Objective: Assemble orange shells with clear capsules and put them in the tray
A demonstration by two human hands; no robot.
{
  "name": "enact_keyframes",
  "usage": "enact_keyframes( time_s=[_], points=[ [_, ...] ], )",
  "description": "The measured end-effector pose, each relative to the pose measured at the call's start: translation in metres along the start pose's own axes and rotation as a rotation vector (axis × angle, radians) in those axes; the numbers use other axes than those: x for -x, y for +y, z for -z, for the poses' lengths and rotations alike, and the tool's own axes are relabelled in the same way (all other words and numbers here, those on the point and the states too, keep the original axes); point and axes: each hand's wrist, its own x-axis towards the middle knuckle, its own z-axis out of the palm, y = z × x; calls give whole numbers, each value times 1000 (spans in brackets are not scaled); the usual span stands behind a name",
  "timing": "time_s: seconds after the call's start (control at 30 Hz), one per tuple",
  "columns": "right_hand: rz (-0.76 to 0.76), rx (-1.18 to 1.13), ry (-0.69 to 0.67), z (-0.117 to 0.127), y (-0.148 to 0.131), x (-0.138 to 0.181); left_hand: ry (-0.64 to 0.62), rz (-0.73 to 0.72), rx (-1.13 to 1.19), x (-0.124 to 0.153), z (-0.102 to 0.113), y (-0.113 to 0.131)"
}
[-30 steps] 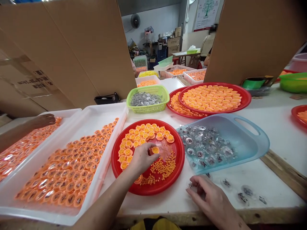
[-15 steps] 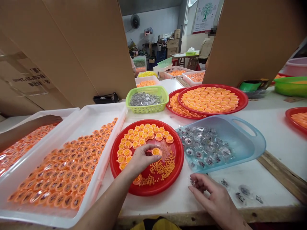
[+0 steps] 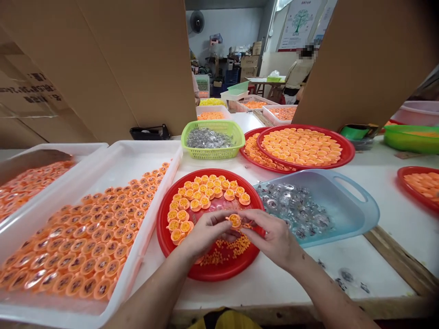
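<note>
Over the red tray [image 3: 206,273], my left hand [image 3: 209,230] pinches a small orange toy cup [image 3: 234,221] with a saucer-like rim and yellow bits inside. My right hand [image 3: 274,235] meets it from the right, thumb and forefinger closed about the cup's near side. Whether a clear disc lies between those fingers is hidden. Several similar cups [image 3: 202,188] stand along the tray's back and left. Loose orange beads [image 3: 238,246] lie on the tray below my hands. To the right, a blue translucent basin [image 3: 353,214] holds clear discs [image 3: 291,201] with dark prints.
At left a white tray [image 3: 144,148] holds rows of covered orange cups, and another person's forearm [image 3: 37,162] reaches over the tray beyond. Behind are a green basket [image 3: 212,154] of clear pieces and stacked red trays [image 3: 348,153]. Cardboard panels [image 3: 137,68] flank the table.
My right hand has moved from the table's front, where it held a small clear piece, up and left to the cup. My left hand has shifted slightly right, still holding the cup.
</note>
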Motion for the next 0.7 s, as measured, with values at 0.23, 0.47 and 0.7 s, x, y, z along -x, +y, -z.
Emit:
enact_keyframes(
  time_s=[0.23,0.47,0.7],
  points=[
    [7,110,-33,-7,-6,-8,103,22,115,-3,-3,-11],
    [-18,128,-31,-3,-10,-12,75,-43,127,-2,-10,-13],
    [-127,36,1,-8,-7,-6,152,-4,81,-3,-15,-17]
  ],
)
